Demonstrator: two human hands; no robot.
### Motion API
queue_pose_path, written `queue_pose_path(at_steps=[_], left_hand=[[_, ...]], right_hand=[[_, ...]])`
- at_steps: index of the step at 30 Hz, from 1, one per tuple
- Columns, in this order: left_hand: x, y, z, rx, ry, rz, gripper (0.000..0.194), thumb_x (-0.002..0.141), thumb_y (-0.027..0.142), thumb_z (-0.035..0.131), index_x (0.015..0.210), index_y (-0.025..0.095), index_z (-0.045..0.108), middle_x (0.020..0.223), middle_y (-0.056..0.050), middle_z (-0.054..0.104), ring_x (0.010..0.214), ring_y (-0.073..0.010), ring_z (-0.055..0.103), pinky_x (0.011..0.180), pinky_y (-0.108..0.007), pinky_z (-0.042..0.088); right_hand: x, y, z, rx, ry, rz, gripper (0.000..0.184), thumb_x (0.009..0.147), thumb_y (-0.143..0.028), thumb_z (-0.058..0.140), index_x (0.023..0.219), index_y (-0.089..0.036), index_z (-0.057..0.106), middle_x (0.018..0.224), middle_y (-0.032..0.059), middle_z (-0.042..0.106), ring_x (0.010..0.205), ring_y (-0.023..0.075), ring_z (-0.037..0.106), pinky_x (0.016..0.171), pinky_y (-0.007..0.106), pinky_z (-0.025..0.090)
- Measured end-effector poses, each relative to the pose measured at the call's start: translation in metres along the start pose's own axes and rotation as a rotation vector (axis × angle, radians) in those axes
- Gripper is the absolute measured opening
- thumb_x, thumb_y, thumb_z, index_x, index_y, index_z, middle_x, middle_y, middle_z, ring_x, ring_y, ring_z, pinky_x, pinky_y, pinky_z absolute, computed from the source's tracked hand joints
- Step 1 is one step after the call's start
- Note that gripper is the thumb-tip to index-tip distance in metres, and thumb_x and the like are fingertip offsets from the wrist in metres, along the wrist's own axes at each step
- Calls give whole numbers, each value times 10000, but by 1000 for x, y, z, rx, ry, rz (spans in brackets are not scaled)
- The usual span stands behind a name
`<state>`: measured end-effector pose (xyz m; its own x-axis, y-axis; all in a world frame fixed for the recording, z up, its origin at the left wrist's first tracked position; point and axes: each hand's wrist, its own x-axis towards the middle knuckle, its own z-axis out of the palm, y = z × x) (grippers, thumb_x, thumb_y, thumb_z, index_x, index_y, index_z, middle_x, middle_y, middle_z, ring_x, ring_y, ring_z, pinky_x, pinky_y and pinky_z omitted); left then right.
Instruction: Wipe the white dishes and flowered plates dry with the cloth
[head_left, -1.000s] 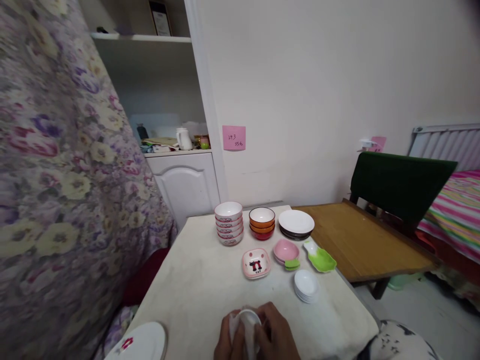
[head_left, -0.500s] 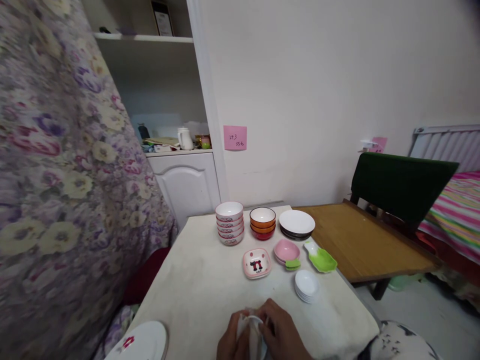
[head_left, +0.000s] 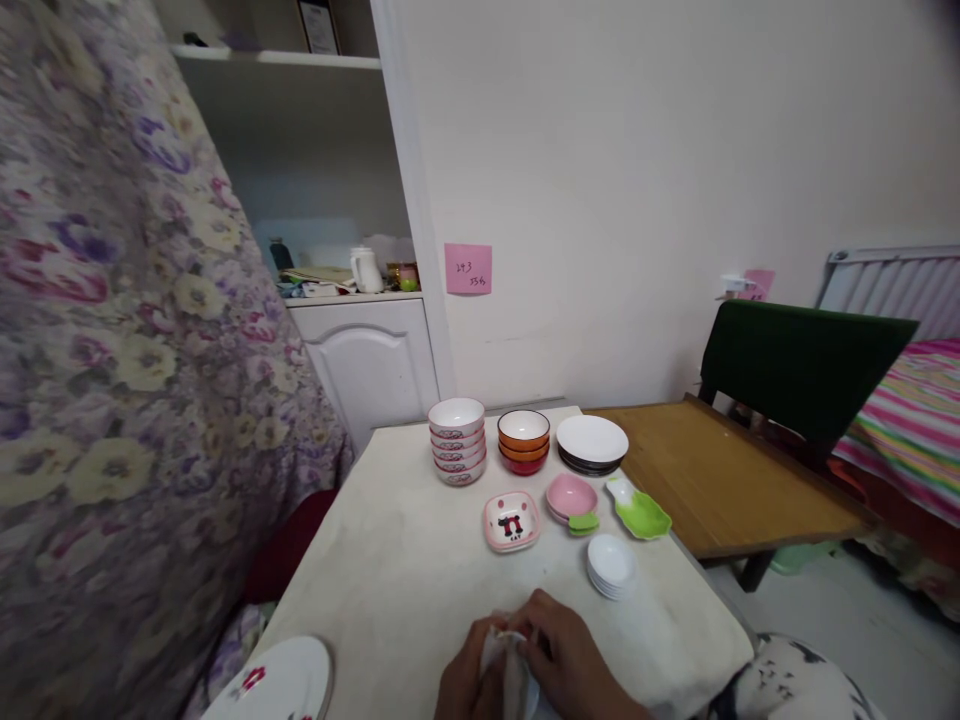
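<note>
At the bottom of the view my left hand (head_left: 461,680) and my right hand (head_left: 566,660) are closed together around a small white dish wrapped in a white cloth (head_left: 510,665), just above the near edge of the white table (head_left: 397,570). Only a sliver of the dish shows between the fingers. A small stack of white saucers (head_left: 610,564) lies just beyond my right hand.
Farther back stand stacked white bowls (head_left: 457,439), orange bowls (head_left: 523,441), a white plate on dark ones (head_left: 592,443), a pink cat dish (head_left: 511,521), a pink dish (head_left: 571,497) and a green dish (head_left: 641,513). A flowered plate (head_left: 274,682) lies near left. A wooden table (head_left: 720,480) adjoins.
My hands have turned the dish inside the cloth, and the right hand has come further over it. The view has tilted slightly.
</note>
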<state>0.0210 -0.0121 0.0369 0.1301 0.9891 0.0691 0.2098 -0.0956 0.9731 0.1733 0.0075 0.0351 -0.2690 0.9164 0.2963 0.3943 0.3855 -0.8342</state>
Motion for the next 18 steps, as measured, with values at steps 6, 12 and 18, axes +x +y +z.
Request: queue_pose_path(at_steps=[6, 12, 18], left_hand=[[0, -2, 2, -21, 143, -110, 313, 837, 477, 461, 1024, 231, 516, 1001, -40, 723, 846, -203, 661, 779, -291, 484], [0, 7, -2, 32, -104, 10, 217, 849, 390, 471, 954, 216, 544, 954, -29, 727, 821, -187, 644, 761, -275, 467], [3, 4, -1, 35, -30, -65, 235, 854, 419, 451, 956, 222, 527, 912, -15, 708, 825, -188, 636, 770, -276, 464]], right_hand=[[-4, 4, 6, 55, 112, 121, 44, 800, -200, 520, 770, -192, 550, 692, -21, 550, 635, 129, 504, 595, 234, 380], [-2, 3, -3, -18, -31, 54, 48, 785, -184, 557, 770, -197, 600, 774, -3, 599, 708, 134, 548, 659, 241, 384], [-4, 8, 2, -21, 27, 114, 52, 775, -159, 533, 746, -197, 554, 720, -15, 579, 679, 130, 525, 625, 233, 372]])
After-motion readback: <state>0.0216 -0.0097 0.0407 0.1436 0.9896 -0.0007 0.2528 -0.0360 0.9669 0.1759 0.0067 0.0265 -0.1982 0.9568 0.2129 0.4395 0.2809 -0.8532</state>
